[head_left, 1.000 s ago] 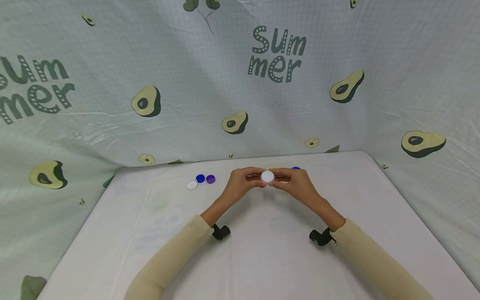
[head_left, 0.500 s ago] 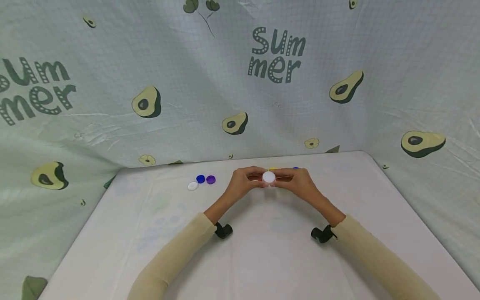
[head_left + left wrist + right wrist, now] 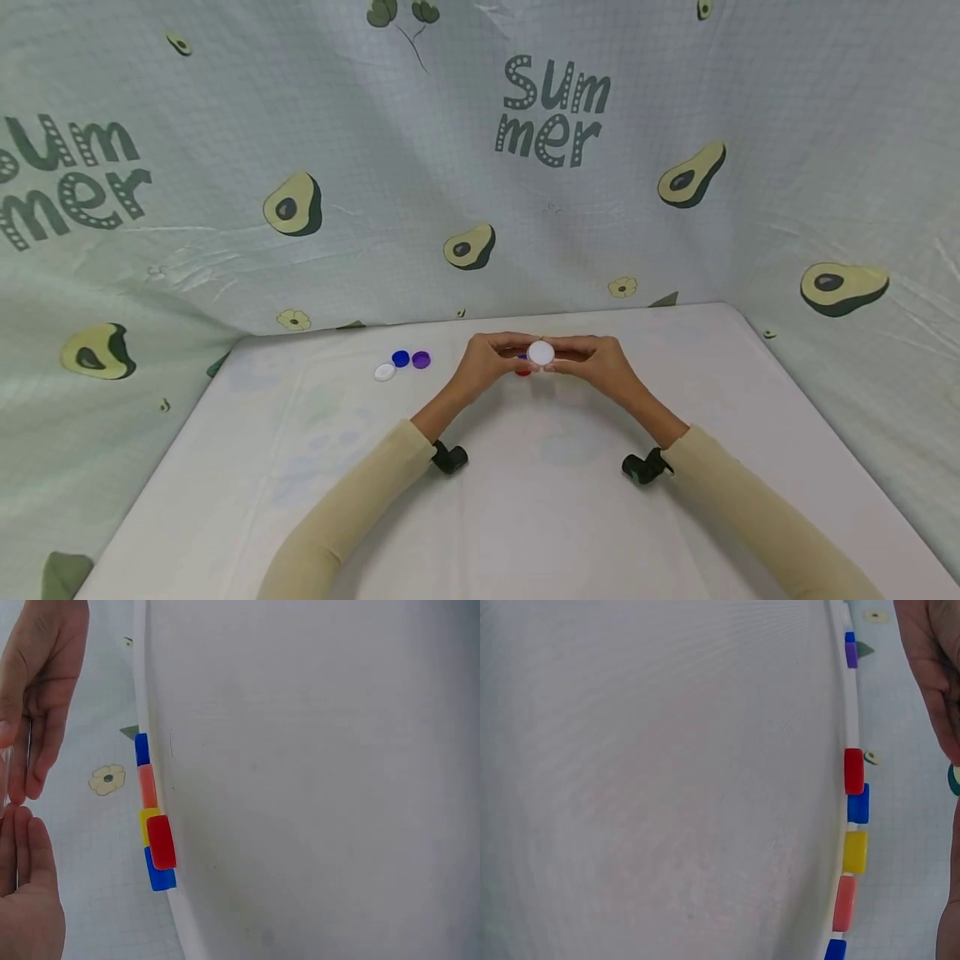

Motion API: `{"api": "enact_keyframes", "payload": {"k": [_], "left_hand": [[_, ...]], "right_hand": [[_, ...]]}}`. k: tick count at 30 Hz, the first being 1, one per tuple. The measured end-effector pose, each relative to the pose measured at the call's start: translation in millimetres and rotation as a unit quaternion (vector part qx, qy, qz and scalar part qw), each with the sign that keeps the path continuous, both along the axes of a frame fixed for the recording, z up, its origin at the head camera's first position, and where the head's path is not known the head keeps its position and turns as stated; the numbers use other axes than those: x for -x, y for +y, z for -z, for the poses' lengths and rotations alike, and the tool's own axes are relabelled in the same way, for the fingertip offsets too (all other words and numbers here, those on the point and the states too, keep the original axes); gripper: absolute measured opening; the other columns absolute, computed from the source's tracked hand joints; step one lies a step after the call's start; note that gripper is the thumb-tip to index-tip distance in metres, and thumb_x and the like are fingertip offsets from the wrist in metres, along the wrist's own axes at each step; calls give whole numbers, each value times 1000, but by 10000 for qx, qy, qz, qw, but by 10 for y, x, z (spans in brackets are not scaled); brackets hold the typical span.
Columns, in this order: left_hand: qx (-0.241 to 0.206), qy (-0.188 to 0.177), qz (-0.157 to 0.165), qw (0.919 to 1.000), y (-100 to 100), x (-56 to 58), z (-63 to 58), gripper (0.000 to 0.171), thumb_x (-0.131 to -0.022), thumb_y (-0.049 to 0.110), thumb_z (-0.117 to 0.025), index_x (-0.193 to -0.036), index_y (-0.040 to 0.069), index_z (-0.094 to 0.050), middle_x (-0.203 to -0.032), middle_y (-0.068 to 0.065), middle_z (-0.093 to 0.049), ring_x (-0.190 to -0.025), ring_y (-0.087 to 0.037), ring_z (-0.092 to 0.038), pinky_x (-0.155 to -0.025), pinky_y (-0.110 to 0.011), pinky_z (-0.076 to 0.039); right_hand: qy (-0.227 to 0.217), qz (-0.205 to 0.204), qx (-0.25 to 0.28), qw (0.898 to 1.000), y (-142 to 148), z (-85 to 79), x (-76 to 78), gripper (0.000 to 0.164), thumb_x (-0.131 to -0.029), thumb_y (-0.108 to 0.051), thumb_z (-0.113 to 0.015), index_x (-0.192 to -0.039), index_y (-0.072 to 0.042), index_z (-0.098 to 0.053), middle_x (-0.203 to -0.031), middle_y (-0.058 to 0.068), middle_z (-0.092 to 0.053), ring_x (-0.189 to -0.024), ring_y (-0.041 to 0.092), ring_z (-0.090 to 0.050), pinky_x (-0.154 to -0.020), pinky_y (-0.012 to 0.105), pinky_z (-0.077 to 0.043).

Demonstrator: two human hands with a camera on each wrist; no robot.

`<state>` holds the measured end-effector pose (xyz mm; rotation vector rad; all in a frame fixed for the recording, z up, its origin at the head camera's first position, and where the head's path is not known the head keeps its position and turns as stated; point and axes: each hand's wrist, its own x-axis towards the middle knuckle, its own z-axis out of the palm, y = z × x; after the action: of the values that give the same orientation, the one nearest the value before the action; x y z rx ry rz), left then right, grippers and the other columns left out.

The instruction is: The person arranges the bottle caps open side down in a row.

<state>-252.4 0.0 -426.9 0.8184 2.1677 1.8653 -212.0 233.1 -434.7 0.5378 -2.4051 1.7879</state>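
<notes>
Both hands pinch a small round thing with a white disc-shaped top (image 3: 541, 352) between them, held up near the table's far edge. My left hand (image 3: 480, 364) grips its left side and my right hand (image 3: 602, 365) its right side, thumbs below and fingers above. At the left border of the left wrist view, a sliver of see-through wall (image 3: 6, 776) shows between the hands. Behind the hands sit a red cap-like piece (image 3: 523, 372) and, partly hidden, a blue one (image 3: 859, 804). A yellow piece (image 3: 856, 852) and a salmon one (image 3: 844, 904) stand beside these.
Left of the hands, a white disc (image 3: 385, 372), a blue cap-like piece (image 3: 401, 358) and a purple one (image 3: 422, 360) lie together on the white-covered table (image 3: 300, 500). An avocado-print curtain (image 3: 390, 167) hangs close behind the table's far edge.
Both hands have drifted slightly right with the white-topped thing still held between them. More of the red and blue pieces now shows beneath the left fingers, and the yellow one is hidden in the head view.
</notes>
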Motion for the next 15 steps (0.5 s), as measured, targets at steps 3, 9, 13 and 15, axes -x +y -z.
{"api": "enact_keyframes", "payload": {"k": [3, 9, 13, 15], "left_hand": [[-11, -1, 60, 10000, 24, -3, -1, 39, -79, 5, -86, -117, 5, -76, -117, -8, -75, -110, -20, -71, -87, -29, -59], [193, 73, -24, 9998, 87, 32, 8, 39, -76, 5, -88, -113, 4, -78, -114, -10, -75, -104, -20, -73, -76, -26, -61], [459, 159, -106, 9988, 121, 57, 29, 38, -76, 8, -89, -112, 6, -79, -112, -8, -76, -97, -16, -74, -72, -25, -60], [565, 216, -102, 9981, 138, 66, 34, 38, -76, 9, -89, -112, 7, -79, -112, -8, -76, -94, -14, -74, -71, -28, -60]], "right_hand": [[-5, -14, 76, 10000, 27, 25, -6, 43, -82, -16, -86, -123, -8, -74, -123, 13, -72, -103, 14, -73, -84, 27, -60], [-25, 118, -45, 9999, 85, 49, 17, 42, -79, -18, -88, -119, -9, -77, -119, 14, -73, -104, 12, -72, -83, 26, -60], [-127, 214, -131, 9996, 121, 64, 46, 42, -77, -19, -90, -116, -9, -78, -115, 12, -75, -104, 15, -72, -81, 26, -60], [-108, 253, -226, 9994, 139, 67, 60, 43, -77, -19, -90, -116, -8, -77, -115, 12, -75, -107, 18, -72, -81, 25, -60]]}}
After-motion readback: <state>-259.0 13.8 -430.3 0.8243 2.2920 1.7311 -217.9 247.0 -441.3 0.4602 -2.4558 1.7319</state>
